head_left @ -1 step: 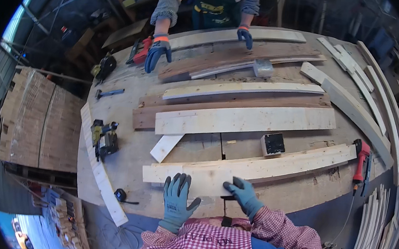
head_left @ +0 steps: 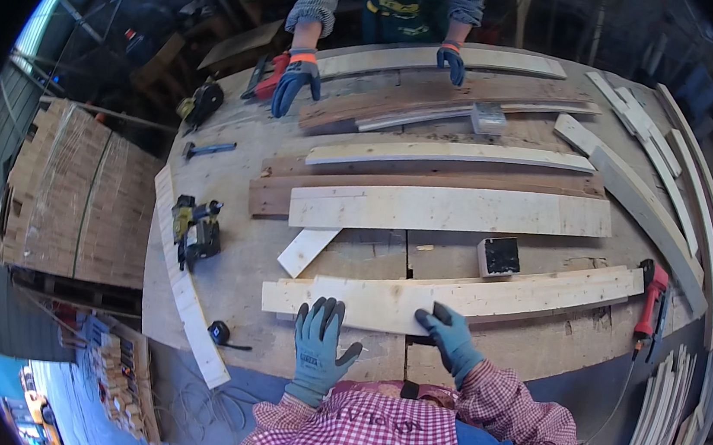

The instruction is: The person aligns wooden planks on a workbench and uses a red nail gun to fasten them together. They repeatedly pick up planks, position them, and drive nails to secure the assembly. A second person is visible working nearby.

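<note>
My left hand [head_left: 323,351], in a blue-grey work glove, lies flat with spread fingers, its tips at the near edge of a pale wooden board [head_left: 391,306]. My right hand [head_left: 453,344], gloved alike, has its fingers curled onto the same edge farther right. The underside of its grip is hidden. This board lies on or against other long pale boards, and I cannot tell exactly how they are stacked. Just beyond them sits a small block with a black top [head_left: 501,257]. A short pale offcut [head_left: 308,250] lies slanted beyond my left hand.
Across the worktable [head_left: 251,316], a co-worker's gloved hands [head_left: 297,86] hover over more boards [head_left: 453,214]. On the left are a yellow-green power tool [head_left: 196,232], a hammer [head_left: 210,149] and a tape measure [head_left: 221,332]. A red air tool [head_left: 651,299] lies right, its hose hanging down.
The whole view has shifted slightly, with the table sitting a little higher and farther right. Both my hands stay at the near board, the right one a touch farther from the left.
</note>
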Demonstrator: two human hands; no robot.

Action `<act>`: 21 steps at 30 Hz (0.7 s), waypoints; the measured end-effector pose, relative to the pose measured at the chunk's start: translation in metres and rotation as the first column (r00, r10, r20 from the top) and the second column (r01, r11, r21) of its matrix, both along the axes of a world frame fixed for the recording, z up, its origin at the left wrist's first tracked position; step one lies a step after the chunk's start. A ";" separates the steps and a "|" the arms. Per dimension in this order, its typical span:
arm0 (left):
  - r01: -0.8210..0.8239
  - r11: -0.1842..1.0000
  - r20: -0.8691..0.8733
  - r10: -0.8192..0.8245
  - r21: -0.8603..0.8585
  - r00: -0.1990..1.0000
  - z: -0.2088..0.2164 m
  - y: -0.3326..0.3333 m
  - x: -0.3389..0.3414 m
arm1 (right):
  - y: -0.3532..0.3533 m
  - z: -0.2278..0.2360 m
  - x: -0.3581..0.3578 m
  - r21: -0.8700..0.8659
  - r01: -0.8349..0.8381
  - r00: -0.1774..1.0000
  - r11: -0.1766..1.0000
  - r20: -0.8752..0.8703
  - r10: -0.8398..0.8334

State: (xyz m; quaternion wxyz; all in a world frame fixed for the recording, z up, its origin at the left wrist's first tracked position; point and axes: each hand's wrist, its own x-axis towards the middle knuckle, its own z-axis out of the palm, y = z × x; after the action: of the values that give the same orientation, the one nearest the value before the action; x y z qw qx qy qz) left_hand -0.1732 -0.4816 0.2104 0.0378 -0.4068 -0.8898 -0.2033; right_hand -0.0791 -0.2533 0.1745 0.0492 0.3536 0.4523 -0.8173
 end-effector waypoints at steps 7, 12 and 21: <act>-0.346 0.937 0.109 0.341 0.036 0.934 -0.019 -0.063 0.012 | 0.057 0.016 -0.050 -0.147 0.211 0.976 0.966 -0.023 -0.217; -0.562 0.827 0.244 0.547 -0.009 0.801 -0.057 -0.107 0.039 | 0.041 0.005 -0.068 -0.193 0.140 0.990 0.971 0.019 -0.139; -0.997 0.022 0.424 0.905 -0.074 -0.011 -0.148 -0.231 0.009 | 0.035 -0.066 -0.018 0.169 -0.150 0.986 0.974 0.091 0.137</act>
State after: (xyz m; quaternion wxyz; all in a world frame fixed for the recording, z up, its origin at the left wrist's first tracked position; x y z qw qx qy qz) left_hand -0.1645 -0.7130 0.0621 0.0564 0.3721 -0.8763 -0.3008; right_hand -0.0973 -0.2181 0.1081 0.0946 0.3548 0.5446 -0.7540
